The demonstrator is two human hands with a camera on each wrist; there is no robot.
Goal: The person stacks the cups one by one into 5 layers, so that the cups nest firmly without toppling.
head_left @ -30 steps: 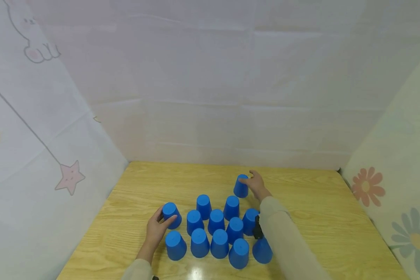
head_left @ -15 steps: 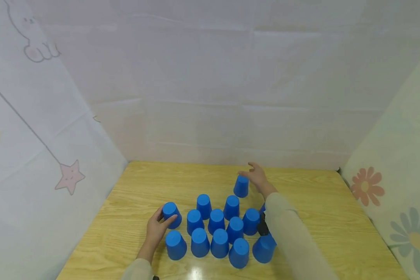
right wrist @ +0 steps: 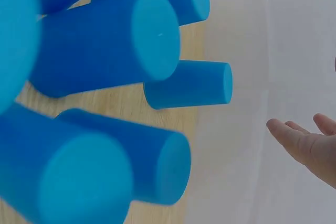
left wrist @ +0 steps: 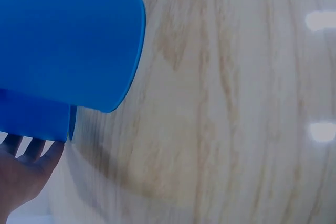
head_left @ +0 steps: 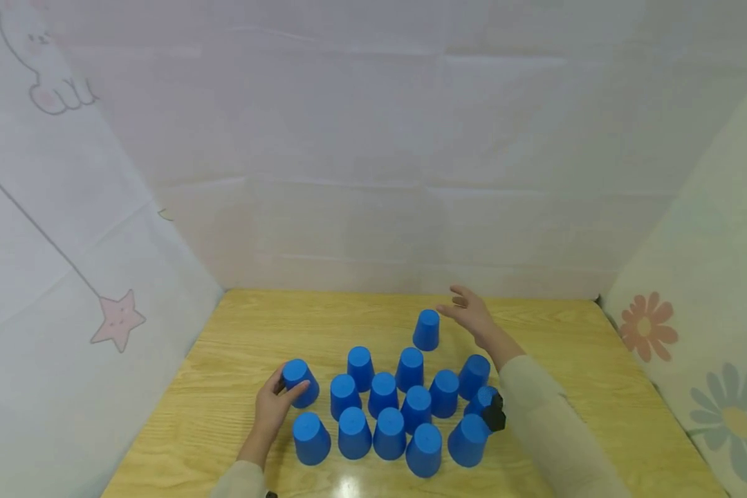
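Several blue cups stand upside down in a loose cluster on the table. My left hand (head_left: 270, 408) holds the leftmost cup (head_left: 300, 380) between thumb and fingers. In the left wrist view the fingertips of that hand (left wrist: 29, 174) lie against this cup (left wrist: 34, 116), partly behind a nearer blue cup (left wrist: 68, 45). At the back, a single blue cup (head_left: 426, 332) stands apart from the others. Just right of it, my right hand (head_left: 472, 317) hovers with fingers spread and holds nothing. The right wrist view shows a gap between that hand (right wrist: 307, 145) and the rear cup (right wrist: 193, 83).
Light wood makes up the table (head_left: 554, 360). A pale cloth wall (head_left: 361, 228) rises along its back edge, with more cloth at both sides. Under my right forearm, a black wrist device (head_left: 494, 415) overlaps a blue cup (head_left: 479, 402).
My right hand has let go of the rear cup and moved up and to the right, uncovering cups on the right side. The left hand keeps its hold; the head view has shifted slightly.
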